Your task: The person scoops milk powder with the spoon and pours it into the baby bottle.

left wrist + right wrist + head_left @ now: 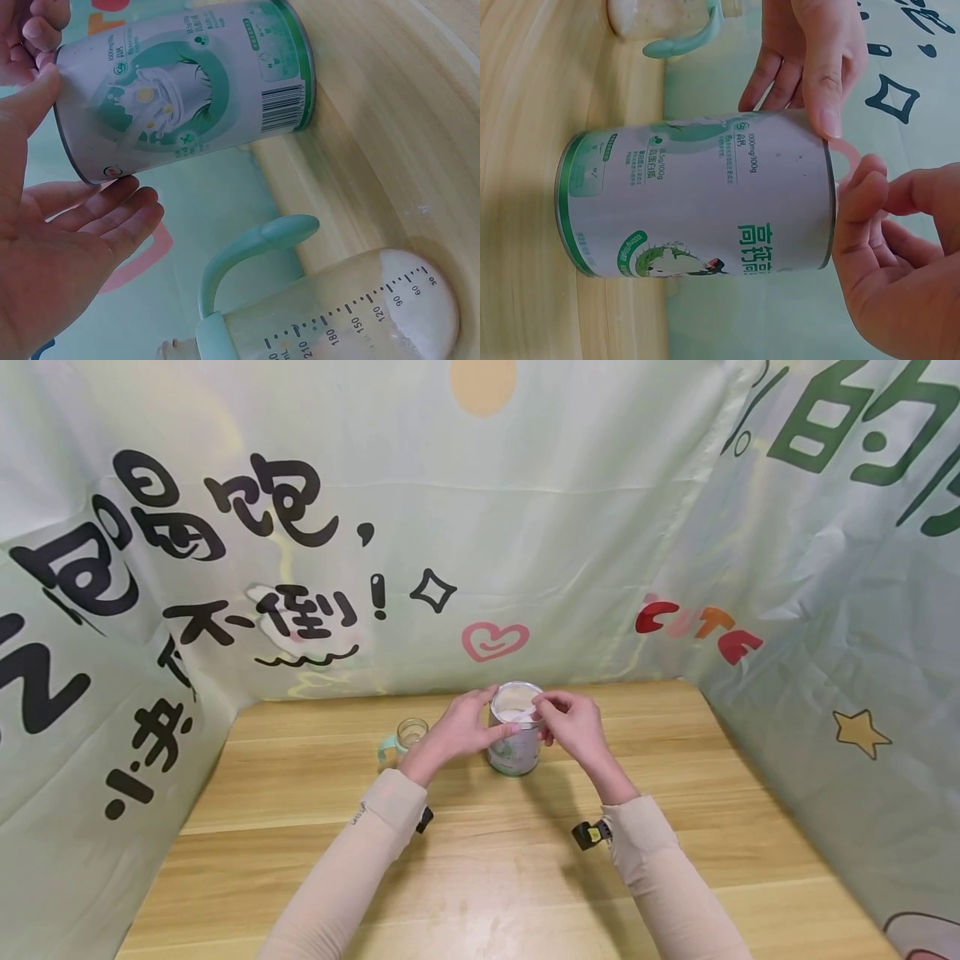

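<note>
A white and green milk powder can [514, 752] stands upright and uncovered on the table, pale powder visible inside. My left hand [467, 727] holds it at the upper rim, thumb on the near side and fingers round the left. In the right wrist view, my right hand [900, 255] pinches a pale pinkish scoop [845, 156] at the can's mouth; the scoop's lower part is hidden within the can. Left of the can is a clear feeding bottle [352, 315] with a mint handle [259, 244], uncapped, with white powder at its bottom.
The wooden table [480, 877] meets printed fabric walls [585, 552] at the back and both sides. The can is near the table's back edge. My left forearm partly covers the bottle in the head view.
</note>
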`<move>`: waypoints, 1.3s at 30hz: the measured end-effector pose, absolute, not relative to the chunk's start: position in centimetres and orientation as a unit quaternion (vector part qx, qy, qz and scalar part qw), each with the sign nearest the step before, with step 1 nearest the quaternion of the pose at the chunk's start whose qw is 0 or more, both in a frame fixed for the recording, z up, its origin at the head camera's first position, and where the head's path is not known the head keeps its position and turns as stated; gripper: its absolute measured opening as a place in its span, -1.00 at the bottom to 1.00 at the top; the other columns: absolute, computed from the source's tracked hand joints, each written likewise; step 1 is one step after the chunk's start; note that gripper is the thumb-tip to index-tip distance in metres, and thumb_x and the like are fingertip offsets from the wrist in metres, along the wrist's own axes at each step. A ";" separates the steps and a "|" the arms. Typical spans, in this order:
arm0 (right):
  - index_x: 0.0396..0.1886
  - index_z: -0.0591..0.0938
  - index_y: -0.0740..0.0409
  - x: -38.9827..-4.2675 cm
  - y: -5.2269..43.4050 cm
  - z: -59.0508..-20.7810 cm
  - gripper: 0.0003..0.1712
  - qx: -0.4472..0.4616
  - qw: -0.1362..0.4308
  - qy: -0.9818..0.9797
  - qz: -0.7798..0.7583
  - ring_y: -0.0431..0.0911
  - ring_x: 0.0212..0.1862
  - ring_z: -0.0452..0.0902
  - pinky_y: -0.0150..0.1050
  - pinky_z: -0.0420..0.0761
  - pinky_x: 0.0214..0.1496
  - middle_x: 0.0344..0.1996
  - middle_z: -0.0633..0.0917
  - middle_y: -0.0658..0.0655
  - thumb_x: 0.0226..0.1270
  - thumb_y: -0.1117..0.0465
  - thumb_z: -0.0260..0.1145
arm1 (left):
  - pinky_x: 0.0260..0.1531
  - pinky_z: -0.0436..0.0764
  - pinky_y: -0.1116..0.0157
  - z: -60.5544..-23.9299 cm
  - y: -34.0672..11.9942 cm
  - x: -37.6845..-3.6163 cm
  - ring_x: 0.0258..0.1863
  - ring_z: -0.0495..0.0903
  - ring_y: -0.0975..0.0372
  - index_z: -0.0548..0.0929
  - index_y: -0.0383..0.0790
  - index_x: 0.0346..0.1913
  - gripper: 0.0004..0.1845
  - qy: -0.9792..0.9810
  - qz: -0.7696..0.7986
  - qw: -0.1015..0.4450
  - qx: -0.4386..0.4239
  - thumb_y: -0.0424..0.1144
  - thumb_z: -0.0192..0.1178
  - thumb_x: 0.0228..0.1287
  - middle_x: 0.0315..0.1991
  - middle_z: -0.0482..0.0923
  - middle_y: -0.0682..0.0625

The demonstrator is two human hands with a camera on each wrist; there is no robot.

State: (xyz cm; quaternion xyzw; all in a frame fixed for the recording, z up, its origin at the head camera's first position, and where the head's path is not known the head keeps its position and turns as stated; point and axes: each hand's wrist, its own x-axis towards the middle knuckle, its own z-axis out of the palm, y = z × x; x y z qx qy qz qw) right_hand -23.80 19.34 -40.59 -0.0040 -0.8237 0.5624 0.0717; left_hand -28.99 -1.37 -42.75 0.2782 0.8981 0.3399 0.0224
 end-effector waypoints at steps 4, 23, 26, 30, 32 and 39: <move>0.02 0.75 0.36 -23.9 19.6 -40.7 -0.68 -0.019 0.094 -0.813 0.575 -0.21 -0.59 0.59 -0.31 0.69 -0.51 -0.26 0.78 0.39 0.54 0.20 0.25 | 0.51 0.43 -0.03 -42.8 -1.4 -29.0 0.54 0.37 -0.12 0.26 -0.41 0.60 0.02 0.898 0.341 0.022 0.279 0.22 0.39 0.35 0.54 0.34 -0.35; 0.02 0.74 0.37 -23.8 20.0 -40.4 -0.70 -0.028 0.130 -0.798 0.587 -0.26 -0.61 0.61 -0.31 0.70 -0.51 -0.24 0.77 0.46 0.52 0.23 0.26 | 0.51 0.44 -0.05 -42.8 -1.5 -28.8 0.54 0.38 -0.14 0.25 -0.37 0.61 0.02 0.900 0.339 0.028 0.273 0.23 0.38 0.35 0.54 0.35 -0.36; 0.00 0.75 0.36 -23.9 19.9 -40.4 -0.71 -0.022 0.138 -0.802 0.581 -0.25 -0.61 0.60 -0.33 0.68 -0.53 -0.22 0.76 0.49 0.51 0.25 0.26 | 0.51 0.44 -0.05 -42.8 -1.4 -28.8 0.54 0.38 -0.13 0.25 -0.35 0.62 0.02 0.901 0.338 0.027 0.271 0.23 0.38 0.35 0.54 0.35 -0.36; -0.01 0.75 0.36 -23.8 19.9 -40.4 -0.72 -0.021 0.145 -0.803 0.578 -0.22 -0.61 0.61 -0.35 0.66 -0.54 -0.22 0.76 0.50 0.50 0.26 0.25 | 0.51 0.43 -0.05 -42.8 -1.4 -28.8 0.54 0.37 -0.14 0.26 -0.35 0.61 0.02 0.901 0.338 0.027 0.271 0.24 0.38 0.35 0.54 0.35 -0.36; -0.02 0.75 0.36 -23.8 19.9 -40.3 -0.73 -0.025 0.146 -0.799 0.583 -0.21 -0.61 0.62 -0.35 0.67 -0.53 -0.23 0.77 0.48 0.50 0.26 0.25 | 0.51 0.43 -0.05 -42.7 -1.5 -28.9 0.54 0.37 -0.14 0.26 -0.36 0.61 0.02 0.901 0.336 0.028 0.275 0.25 0.37 0.35 0.54 0.35 -0.35; -0.03 0.71 0.35 -23.8 20.0 -39.8 -0.75 -0.045 0.157 -0.777 0.609 -0.24 -0.60 0.64 -0.34 0.68 -0.52 -0.27 0.79 0.37 0.53 0.24 0.25 | 0.45 0.51 -0.04 -41.9 -3.1 -29.8 0.42 0.54 -0.08 0.26 -0.26 0.63 0.01 0.900 0.349 0.010 0.262 0.28 0.35 0.34 0.51 0.43 -0.26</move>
